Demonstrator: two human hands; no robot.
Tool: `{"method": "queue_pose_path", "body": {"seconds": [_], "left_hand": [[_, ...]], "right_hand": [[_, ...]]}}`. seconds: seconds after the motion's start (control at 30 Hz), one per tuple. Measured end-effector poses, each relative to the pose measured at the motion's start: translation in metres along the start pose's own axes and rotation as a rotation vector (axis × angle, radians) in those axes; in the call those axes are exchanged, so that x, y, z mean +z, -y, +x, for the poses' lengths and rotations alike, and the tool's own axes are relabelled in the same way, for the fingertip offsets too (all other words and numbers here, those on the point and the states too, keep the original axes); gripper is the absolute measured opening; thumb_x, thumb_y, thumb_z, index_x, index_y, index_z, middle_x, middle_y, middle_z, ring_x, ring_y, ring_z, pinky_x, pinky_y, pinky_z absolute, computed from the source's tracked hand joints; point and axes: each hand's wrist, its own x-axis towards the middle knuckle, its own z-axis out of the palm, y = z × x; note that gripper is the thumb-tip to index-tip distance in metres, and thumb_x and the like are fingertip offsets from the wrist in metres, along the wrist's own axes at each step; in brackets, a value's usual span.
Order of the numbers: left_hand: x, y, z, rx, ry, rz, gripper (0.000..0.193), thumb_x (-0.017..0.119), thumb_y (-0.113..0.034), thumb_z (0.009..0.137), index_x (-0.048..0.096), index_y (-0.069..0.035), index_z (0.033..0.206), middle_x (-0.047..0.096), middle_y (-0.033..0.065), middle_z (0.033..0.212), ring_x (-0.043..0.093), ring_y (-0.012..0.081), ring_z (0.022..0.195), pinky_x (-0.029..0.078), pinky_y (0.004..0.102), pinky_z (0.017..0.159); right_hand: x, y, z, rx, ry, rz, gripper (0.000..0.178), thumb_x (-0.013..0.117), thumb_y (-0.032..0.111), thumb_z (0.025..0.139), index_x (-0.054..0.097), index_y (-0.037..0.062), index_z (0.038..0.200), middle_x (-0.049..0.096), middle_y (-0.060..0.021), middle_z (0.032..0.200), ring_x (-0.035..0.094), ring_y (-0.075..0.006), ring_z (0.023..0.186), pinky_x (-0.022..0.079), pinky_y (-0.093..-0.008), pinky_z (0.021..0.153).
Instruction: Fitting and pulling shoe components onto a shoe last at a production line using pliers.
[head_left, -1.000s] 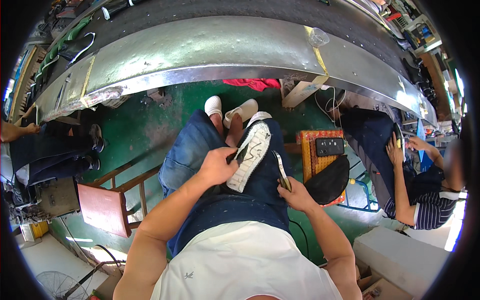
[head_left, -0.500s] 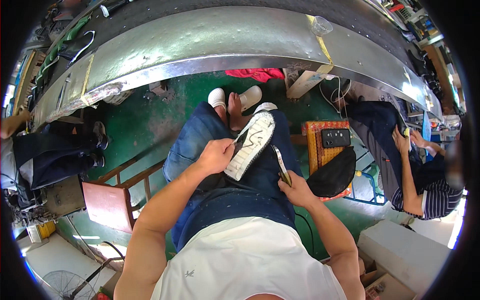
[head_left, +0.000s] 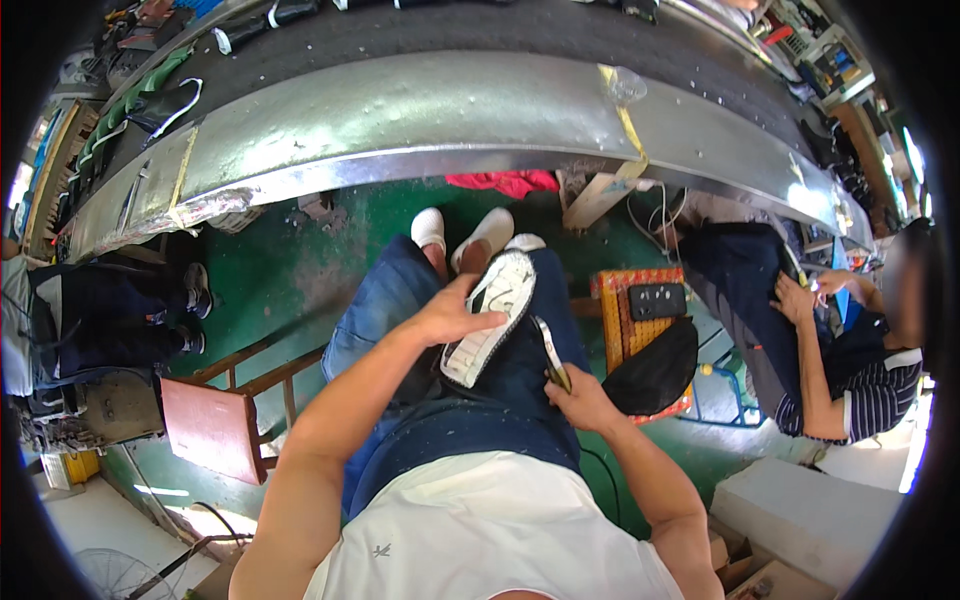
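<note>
Seen from above, a shoe (head_left: 482,349) lies sole up over the seated person's lap, its upper hidden underneath. The left hand (head_left: 450,312) is half closed around the shoe's left edge, thumb across the pale sole; where its other fingertips end is hard to see. The right hand (head_left: 582,399), to the right of the shoe, is curled into a fist around a slim tool (head_left: 549,348) with a curved metal end; the fist covers its lower part, so its kind is unclear. At right, a co-worker (head_left: 828,390) holds something too small to identify. At far left, another person (head_left: 110,312) is cut off by the dark rim.
</note>
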Motion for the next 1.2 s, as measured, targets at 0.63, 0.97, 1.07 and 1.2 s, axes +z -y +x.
{"method": "queue_pose_path", "body": {"seconds": [0.63, 0.97, 1.07, 1.2], "left_hand": [[0.025, 0.011, 0.004, 0.119, -0.294, -0.118, 0.053, 0.047, -0.047, 0.106, 0.070, -0.001, 0.120, 0.074, 0.0219, 0.106, 0.072, 0.0370, 0.102, 0.052, 0.0428, 0.092], [0.048, 0.040, 0.004, 0.237, -0.282, -0.274, 0.067, 0.068, -0.049, 0.096, 0.059, 0.006, 0.133, 0.073, 0.0165, 0.109, 0.070, 0.0262, 0.095, 0.055, 0.0382, 0.089], [0.032, 0.033, 0.010, 0.050, -0.031, -0.280, 0.077, 0.074, -0.041, 0.094, 0.044, 0.006, 0.146, 0.066, 0.0167, 0.125, 0.066, 0.0202, 0.108, 0.053, 0.0335, 0.095], [-0.001, 0.027, -0.006, 0.027, -0.070, -0.803, 0.068, 0.076, -0.030, 0.094, 0.046, 0.004, 0.145, 0.067, 0.0118, 0.123, 0.065, 0.0173, 0.107, 0.054, 0.0343, 0.093]], "right_hand": [[-0.006, -0.003, -0.009, 0.096, 0.106, 0.255, 0.027, 0.063, 0.018, 0.099, 0.060, -0.0018, 0.118, 0.068, -0.0053, 0.088, 0.066, -0.0132, 0.076, 0.053, -0.0297, 0.072], [0.001, -0.010, -0.006, 0.063, 0.078, 0.332, 0.029, 0.064, 0.020, 0.098, 0.061, -0.0012, 0.118, 0.069, -0.0059, 0.086, 0.067, -0.0141, 0.076, 0.054, -0.0303, 0.072], [-0.001, -0.010, 0.002, 0.085, 0.093, 0.276, 0.028, 0.063, 0.018, 0.099, 0.060, -0.0017, 0.119, 0.068, -0.0054, 0.089, 0.066, -0.0136, 0.078, 0.054, -0.0300, 0.073], [0.002, -0.018, 0.011, 0.072, 0.112, 0.210, 0.031, 0.065, 0.023, 0.097, 0.062, -0.0013, 0.118, 0.070, -0.0067, 0.086, 0.068, -0.0163, 0.078, 0.054, -0.0319, 0.073]]}}
